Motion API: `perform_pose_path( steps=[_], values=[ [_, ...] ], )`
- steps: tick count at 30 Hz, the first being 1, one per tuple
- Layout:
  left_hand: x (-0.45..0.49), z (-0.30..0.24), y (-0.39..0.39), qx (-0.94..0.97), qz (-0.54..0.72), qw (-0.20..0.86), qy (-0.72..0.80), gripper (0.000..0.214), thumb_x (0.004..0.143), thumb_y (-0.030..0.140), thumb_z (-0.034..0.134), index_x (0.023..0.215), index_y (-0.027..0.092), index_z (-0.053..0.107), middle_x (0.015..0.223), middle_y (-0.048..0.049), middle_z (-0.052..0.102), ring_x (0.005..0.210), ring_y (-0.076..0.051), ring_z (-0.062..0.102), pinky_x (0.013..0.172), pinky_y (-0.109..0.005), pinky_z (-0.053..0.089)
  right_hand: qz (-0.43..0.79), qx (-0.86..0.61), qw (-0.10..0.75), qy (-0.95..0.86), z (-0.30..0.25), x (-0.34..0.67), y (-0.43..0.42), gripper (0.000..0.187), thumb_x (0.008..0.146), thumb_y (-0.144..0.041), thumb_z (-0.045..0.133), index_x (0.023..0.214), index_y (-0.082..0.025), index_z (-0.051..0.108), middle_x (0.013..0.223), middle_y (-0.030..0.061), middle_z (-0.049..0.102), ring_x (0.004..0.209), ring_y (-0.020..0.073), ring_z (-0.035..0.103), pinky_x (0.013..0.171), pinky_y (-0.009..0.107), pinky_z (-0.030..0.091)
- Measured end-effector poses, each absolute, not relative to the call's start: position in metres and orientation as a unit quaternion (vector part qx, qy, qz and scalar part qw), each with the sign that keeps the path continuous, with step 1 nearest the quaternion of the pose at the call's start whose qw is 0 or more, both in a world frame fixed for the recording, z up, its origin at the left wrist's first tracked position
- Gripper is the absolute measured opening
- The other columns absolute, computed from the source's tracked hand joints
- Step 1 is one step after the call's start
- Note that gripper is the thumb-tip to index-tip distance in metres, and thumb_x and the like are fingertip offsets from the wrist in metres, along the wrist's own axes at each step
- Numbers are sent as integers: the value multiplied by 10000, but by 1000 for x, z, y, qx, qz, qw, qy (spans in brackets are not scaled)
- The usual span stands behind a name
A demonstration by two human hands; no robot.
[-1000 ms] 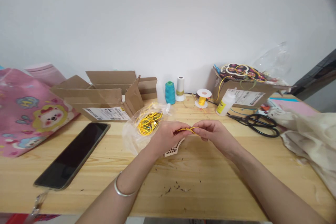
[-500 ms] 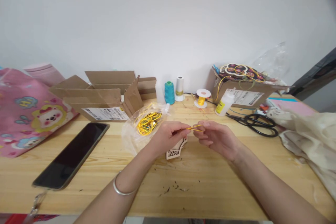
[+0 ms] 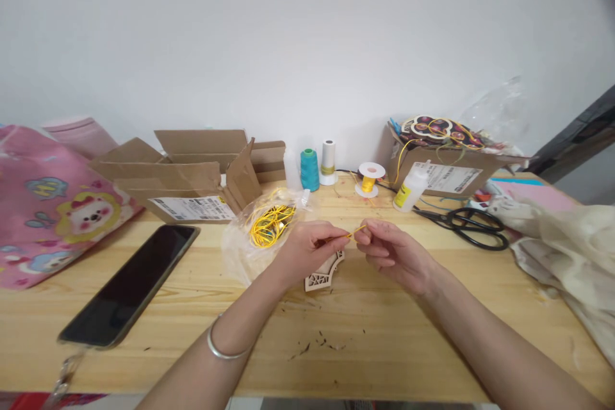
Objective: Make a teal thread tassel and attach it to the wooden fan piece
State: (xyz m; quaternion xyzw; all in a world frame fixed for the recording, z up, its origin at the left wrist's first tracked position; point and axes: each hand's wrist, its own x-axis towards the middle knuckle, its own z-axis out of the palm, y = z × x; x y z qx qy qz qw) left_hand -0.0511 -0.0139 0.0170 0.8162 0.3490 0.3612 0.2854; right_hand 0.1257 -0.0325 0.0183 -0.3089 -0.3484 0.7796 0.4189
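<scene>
Yellow cord (image 3: 357, 230) runs between our two hands, a short length showing in the gap. Our left hand (image 3: 312, 246) pinches it narrowly between thumb and bent fingers; our right hand (image 3: 396, 253) grips the other end at thumb and forefinger, its remaining fingers loosely curled. Our forearms (image 3: 494, 346) slant inward toward the grip, a silver bangle (image 3: 216, 350) on the left one. Just under the left grip is a fretwork wooden piece (image 3: 319, 280), partly hidden by that hand; whether it touches the cord we cannot tell. Below the grip spreads a pale wood-grain tabletop (image 3: 408, 359), dark scraps (image 3: 321, 341) scattered nearer us. Beyond the grip stand a teal thread cone (image 3: 310, 172) and a white-flanged spool (image 3: 369, 186), with a plain whitish wall (image 3: 307, 32) behind them.
</scene>
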Motion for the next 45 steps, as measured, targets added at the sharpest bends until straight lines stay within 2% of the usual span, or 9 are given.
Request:
perform_pose_path(
  steps=[5,10,15,21,25,29,32,38,45],
  values=[
    [-52,17,-14,834,336,271,345,153,762,204,514,783,166,661,660,1,640,570,-65,515,534,-165,384,745,-380,322,-444,22,126,-32,196,735,-283,573,635,-115,549,475,-63,327,402,11,185,359,155,71],
    [-52,18,-16,829,343,286,338,149,751,204,522,760,157,663,637,-7,635,558,-70,508,523,-173,372,799,-352,332,-356,15,124,-29,51,644,-174,550,639,-123,554,484,-85,176,398,15,113,352,150,55],
    [-51,22,-18,804,372,323,332,177,754,235,517,740,141,667,572,-7,591,520,-71,475,490,-181,346,815,-338,378,-280,12,117,-30,41,580,-161,555,594,-127,538,486,-83,166,399,17,101,341,145,47],
    [-50,25,-18,777,382,372,334,176,741,247,531,718,136,666,561,-7,575,521,-75,472,496,-187,345,816,-316,393,-282,15,115,-33,47,600,-169,551,596,-134,521,494,-76,196,410,21,97,347,144,54],
    [-52,19,-15,721,349,482,356,212,740,307,530,716,137,655,581,-6,582,528,-76,466,503,-185,357,794,-332,387,-332,13,120,-31,64,652,-196,550,643,-132,546,497,-81,152,419,30,100,361,153,57],
    [-51,11,-10,631,339,623,314,355,797,378,410,700,139,654,596,-16,580,517,-74,453,507,-196,353,782,-344,395,-339,13,124,-28,71,665,-206,534,653,-137,540,509,-78,146,428,36,106,372,163,60],
    [-48,9,-11,564,343,686,306,366,782,408,425,732,128,655,583,-22,575,493,-78,452,475,-203,330,784,-341,386,-347,13,123,-28,78,679,-214,527,666,-138,537,516,-76,150,432,38,104,375,166,58],
    [-42,14,-16,537,347,684,351,286,732,350,543,596,105,602,478,17,485,447,-49,386,450,-190,267,774,-347,383,-366,13,120,-28,109,703,-223,533,653,-127,521,524,-75,157,440,36,107,375,165,56],
    [-41,7,-14,532,350,695,334,277,717,364,561,610,108,564,509,30,467,454,-37,355,449,-188,248,780,-343,413,-322,7,120,-24,119,654,-180,557,594,-131,466,517,-83,139,442,34,86,374,160,60]
  ],
)
